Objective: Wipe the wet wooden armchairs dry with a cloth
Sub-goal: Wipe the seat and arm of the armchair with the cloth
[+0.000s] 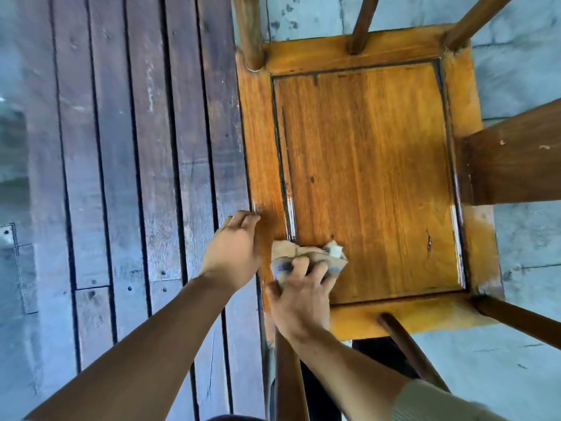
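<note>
Top-down head view of a wooden chair [364, 177] standing partly on dark decking [136, 177] and partly on pale paving [522, 71]. The right hand [300, 299] reaches in from the lower edge, wrist bent, knuckles up, its fingers [299, 267] curled over and clamped on a crumpled cloth [306, 256]; the cloth is pressed against the near left corner of the seat panel, straddling the dark groove between panel and frame. The left hand [235, 247] lies just beside it on the seat's left rail, palm down, fingers straight and close together, their tips at the rail's outer edge; the hand touches the wood but not the cloth. Both forearms are bare; a ribbed sleeve [449, 402] shows at the right arm's lower end. The seat shines amber, with bright glints along the groove at left and right that are probably standing water, though blur makes this uncertain. Paler, duller patches mark the right rail and the near right corner. Around the seat rise dark posts: a round one [249, 34] at the far left corner, slimmer spindles [362, 25] at the far edge, and a broad flat slat [513, 156] at the right, which hides part of the right rail. A near post [288, 378] passes under the right wrist and a spindle [406, 347] crosses the near rail. The chair's legs and upper parts are cut off by the frame. The right thumb's tip is hidden by the cloth.
</note>
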`<state>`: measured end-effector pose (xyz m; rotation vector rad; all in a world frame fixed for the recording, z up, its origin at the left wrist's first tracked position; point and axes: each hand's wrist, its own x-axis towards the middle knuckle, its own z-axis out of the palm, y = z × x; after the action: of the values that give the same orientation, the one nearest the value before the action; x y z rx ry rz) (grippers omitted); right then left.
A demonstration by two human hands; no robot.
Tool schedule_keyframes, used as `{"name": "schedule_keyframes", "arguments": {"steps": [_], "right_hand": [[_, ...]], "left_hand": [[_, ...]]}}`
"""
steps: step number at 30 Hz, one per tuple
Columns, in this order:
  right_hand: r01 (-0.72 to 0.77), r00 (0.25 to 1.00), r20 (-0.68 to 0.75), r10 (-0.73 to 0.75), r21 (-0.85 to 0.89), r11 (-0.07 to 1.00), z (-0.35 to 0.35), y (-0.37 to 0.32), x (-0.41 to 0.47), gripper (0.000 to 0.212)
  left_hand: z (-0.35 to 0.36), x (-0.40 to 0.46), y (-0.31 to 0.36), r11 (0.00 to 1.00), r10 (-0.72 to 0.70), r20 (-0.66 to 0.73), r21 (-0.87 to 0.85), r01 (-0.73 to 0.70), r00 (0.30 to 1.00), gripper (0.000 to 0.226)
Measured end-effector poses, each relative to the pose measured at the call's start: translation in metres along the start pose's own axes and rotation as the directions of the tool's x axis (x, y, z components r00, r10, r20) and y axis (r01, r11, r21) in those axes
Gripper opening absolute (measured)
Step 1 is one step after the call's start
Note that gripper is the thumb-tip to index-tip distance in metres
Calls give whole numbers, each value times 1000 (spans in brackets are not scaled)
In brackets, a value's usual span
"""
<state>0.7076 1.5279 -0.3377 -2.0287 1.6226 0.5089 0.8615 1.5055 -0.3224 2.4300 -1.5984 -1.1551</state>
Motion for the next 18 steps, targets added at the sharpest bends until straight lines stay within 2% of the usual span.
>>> {"name": "schedule_keyframes", "arguments": {"steps": [2,4,5,6,7,9,10,11,12,14,15,16,18], "right_hand": [[194,981,3,-194,46,980,2,-24,16,57],[373,927,1,-374,63,926,-2,-32,42,56],[423,906,-44,-421,90,902,-8,-30,53,54],[425,902,-146,-406,133,896,-16,-24,62,50],[360,912,-279,-300,196,912,-25,-16,75,47],[97,875,-478,74,322,942,-48,8,111,45],[-36,842,-494,218,351,936,-60,14,134,45],[-123,827,-480,294,355,927,-72,14,153,44],[-153,836,-456,306,342,927,-79,9,166,45],[-45,870,-472,146,219,975,-72,-19,167,47],[59,874,-485,15,137,989,-61,-34,159,48],[173,873,-475,-114,84,981,-51,-49,144,51],[413,844,-372,-387,-11,911,-31,-59,120,54]], "left_hand": [[-5,5,-3,1000,-11,-35,-20,11,999,51],[-14,14,-8,1000,11,-67,-7,-11,998,48],[-18,19,-9,1000,26,-96,-14,-28,995,46],[-22,23,-10,999,31,-141,-34,-37,990,44],[-25,26,-11,998,16,-202,-62,-29,979,42],[-27,27,-10,994,-32,-315,-106,-1,948,38],[-26,26,-11,995,-18,-340,-102,-17,940,37],[-22,23,-12,994,45,-332,-74,-74,942,38],[-17,19,-13,987,138,-295,-37,-155,946,39],[-5,7,-23,961,261,-270,-14,-275,927,41],[3,2,-32,962,237,-326,-50,-267,915,40],[5,-3,-42,972,144,-401,-114,-205,905,37],[6,-9,-64,965,-134,-504,-263,-3,853,23]]}}
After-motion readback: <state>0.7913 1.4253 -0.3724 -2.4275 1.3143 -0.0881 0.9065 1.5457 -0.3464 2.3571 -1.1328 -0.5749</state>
